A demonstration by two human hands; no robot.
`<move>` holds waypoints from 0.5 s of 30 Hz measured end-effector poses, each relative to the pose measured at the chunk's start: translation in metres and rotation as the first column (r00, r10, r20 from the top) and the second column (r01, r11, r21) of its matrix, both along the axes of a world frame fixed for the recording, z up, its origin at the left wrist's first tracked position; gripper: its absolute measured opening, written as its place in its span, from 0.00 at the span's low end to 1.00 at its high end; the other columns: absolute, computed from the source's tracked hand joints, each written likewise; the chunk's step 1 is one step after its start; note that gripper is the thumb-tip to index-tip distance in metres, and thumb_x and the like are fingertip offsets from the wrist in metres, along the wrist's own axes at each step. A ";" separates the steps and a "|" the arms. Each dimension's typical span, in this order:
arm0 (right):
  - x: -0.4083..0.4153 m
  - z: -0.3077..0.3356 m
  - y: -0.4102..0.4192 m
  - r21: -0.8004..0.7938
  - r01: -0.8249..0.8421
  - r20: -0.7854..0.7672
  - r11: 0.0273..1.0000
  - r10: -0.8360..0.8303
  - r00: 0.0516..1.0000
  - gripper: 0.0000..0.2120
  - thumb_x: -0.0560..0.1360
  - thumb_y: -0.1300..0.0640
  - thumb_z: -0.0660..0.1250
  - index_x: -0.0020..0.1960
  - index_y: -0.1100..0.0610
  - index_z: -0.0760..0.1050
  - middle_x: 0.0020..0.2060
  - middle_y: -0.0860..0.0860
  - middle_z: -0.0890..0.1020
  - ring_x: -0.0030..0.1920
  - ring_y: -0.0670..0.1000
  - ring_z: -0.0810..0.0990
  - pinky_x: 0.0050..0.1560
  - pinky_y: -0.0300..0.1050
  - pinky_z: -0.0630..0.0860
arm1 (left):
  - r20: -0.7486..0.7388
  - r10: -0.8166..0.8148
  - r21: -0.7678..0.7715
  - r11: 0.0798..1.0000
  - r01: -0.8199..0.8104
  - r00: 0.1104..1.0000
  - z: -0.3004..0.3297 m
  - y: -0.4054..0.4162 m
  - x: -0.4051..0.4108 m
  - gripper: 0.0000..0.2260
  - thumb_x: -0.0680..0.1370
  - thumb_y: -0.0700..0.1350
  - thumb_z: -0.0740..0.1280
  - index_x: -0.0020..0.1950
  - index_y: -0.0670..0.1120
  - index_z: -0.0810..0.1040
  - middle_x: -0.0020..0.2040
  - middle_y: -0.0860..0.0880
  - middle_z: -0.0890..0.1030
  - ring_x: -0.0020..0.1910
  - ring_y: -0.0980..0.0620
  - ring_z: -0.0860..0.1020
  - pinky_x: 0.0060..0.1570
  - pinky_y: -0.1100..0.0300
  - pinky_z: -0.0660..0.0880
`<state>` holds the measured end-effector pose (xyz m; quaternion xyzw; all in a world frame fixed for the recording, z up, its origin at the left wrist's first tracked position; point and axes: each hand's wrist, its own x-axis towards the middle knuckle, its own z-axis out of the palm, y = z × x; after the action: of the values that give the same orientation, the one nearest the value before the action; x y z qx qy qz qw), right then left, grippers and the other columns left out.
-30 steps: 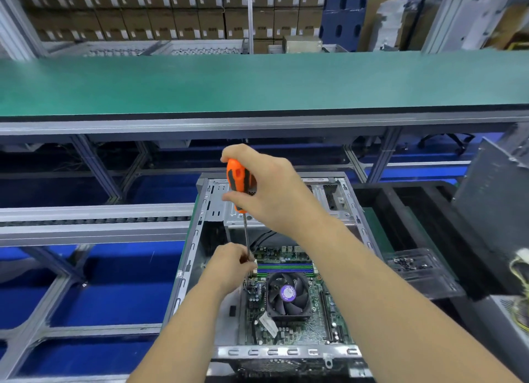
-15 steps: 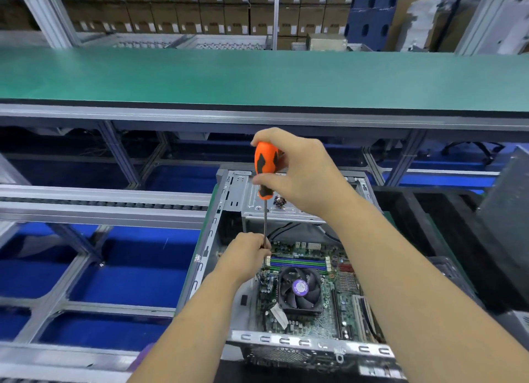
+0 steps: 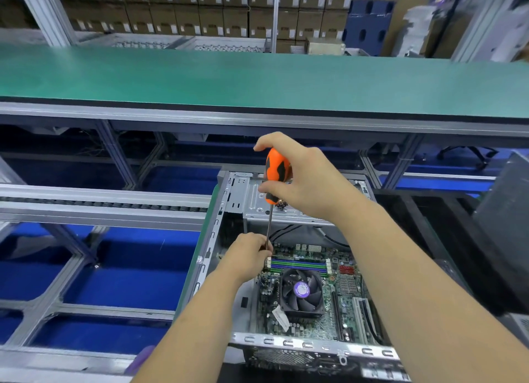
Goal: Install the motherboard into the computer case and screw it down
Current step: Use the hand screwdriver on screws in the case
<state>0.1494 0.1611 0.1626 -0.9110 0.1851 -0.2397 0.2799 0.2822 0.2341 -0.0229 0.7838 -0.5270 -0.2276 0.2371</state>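
Little has moved since the earlier frames: both hands stay at the same corner. Right hand (image 3: 297, 179) wraps the orange screwdriver (image 3: 276, 176) handle above the computer case (image 3: 211, 239); left hand (image 3: 249, 253) pinches the shaft low, at the motherboard (image 3: 343, 285)'s far-left corner. That board already lies inside the case, so seating looks done and screwing appears under way. Tip and screw hide behind the left fingers; other screws are too small to tell.

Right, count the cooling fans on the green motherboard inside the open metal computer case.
1. The round black cooling fan with the purple hub sits mid-board, below the memory slots. The arms may hide others.
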 end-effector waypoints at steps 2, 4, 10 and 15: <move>0.000 -0.001 -0.002 0.017 -0.007 -0.014 1.000 0.007 1.000 0.26 0.75 0.59 0.76 0.63 0.41 0.66 0.39 0.51 0.79 0.38 0.53 0.78 0.43 0.48 0.79 | -0.009 0.034 0.021 0.999 -0.033 0.999 -0.004 0.000 0.002 0.07 0.79 0.38 0.66 0.51 0.44 0.82 0.49 0.49 0.82 0.48 0.51 0.78 0.52 0.60 0.75; -0.001 -0.003 -0.003 0.032 0.004 0.000 0.999 -0.004 1.000 0.25 0.75 0.61 0.75 0.61 0.42 0.66 0.39 0.50 0.78 0.37 0.53 0.80 0.46 0.50 0.81 | 0.022 0.079 0.088 0.993 -0.080 0.997 -0.009 0.001 0.004 0.11 0.77 0.34 0.63 0.54 0.44 0.83 0.50 0.48 0.81 0.48 0.50 0.79 0.51 0.60 0.76; -0.005 -0.005 -0.004 0.045 0.043 0.038 0.998 -0.045 0.998 0.22 0.76 0.61 0.74 0.60 0.43 0.67 0.38 0.50 0.78 0.39 0.54 0.81 0.46 0.50 0.81 | 0.000 0.172 0.266 0.949 -0.166 0.985 -0.025 0.000 0.000 0.06 0.75 0.35 0.71 0.41 0.44 0.79 0.46 0.45 0.84 0.48 0.49 0.82 0.51 0.57 0.79; -0.009 -0.005 -0.006 0.050 0.051 0.048 0.997 -0.053 0.997 0.22 0.76 0.61 0.74 0.61 0.44 0.67 0.38 0.51 0.79 0.39 0.55 0.81 0.46 0.53 0.80 | -0.143 0.283 0.244 0.939 -0.243 0.948 -0.038 -0.006 0.000 0.11 0.73 0.38 0.76 0.36 0.47 0.77 0.37 0.51 0.79 0.38 0.56 0.77 0.41 0.64 0.72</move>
<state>0.1400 0.1555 0.1580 -0.8925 0.2077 -0.2649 0.3004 0.2820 0.2279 -0.0606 0.8458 -0.3650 -0.3200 0.2214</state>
